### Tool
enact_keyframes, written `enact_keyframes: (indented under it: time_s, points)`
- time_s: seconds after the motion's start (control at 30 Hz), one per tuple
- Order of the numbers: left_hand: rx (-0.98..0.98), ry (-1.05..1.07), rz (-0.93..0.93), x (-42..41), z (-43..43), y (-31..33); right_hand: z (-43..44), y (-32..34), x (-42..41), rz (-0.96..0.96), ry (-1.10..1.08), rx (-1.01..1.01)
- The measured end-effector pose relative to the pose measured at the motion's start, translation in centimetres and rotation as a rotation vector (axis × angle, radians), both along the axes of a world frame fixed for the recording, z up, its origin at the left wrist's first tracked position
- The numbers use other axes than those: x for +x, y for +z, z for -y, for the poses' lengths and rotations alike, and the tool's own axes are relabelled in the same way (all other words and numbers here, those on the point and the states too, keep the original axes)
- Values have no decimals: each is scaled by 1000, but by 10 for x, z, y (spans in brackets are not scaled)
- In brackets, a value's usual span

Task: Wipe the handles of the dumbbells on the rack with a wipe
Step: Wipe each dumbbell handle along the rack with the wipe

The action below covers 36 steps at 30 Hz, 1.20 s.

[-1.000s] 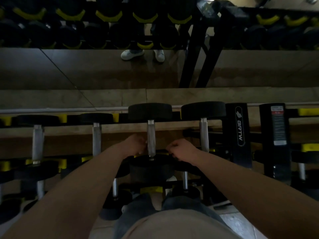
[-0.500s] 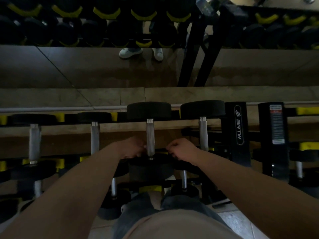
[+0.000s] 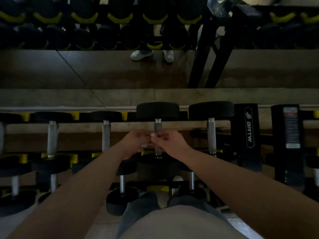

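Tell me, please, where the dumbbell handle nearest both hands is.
In the head view, centre frame, the handle passes under the left hand and right hand, on the second dumbbell left of the BRTW post.

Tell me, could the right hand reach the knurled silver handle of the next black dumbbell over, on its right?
Probably yes. The right hand pinches a white wipe at the middle dumbbell's silver handle; the neighbouring knurled silver handle lies beside it on the same tier, uncovered, nothing between.
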State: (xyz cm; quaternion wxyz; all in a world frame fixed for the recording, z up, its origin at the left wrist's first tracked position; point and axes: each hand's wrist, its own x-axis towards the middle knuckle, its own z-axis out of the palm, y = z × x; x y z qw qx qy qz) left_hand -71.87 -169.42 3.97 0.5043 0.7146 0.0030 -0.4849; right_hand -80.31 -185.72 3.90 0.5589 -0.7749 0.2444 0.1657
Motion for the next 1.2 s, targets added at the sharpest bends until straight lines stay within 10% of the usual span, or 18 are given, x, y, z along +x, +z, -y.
enact_keyframes:
  time_s: [0.37, 0.67, 0.9, 1.1, 1.2]
  points:
    - [216, 152, 14, -23, -5, -15, 22, -25, 20, -98, -420, 160]
    - [187, 151, 33, -25, 2, -17, 34, -40, 14, -528, 279, 72]
    - [154, 189, 0, -26, 0, -14, 38, -33, 59, -217, -359, 542]
    - [226, 134, 4, -26, 6, -14, 35, -32, 13, -470, 243, 137]
    - [247, 63, 49, -27, 11, -10, 30, -35, 9, -427, 214, 83]
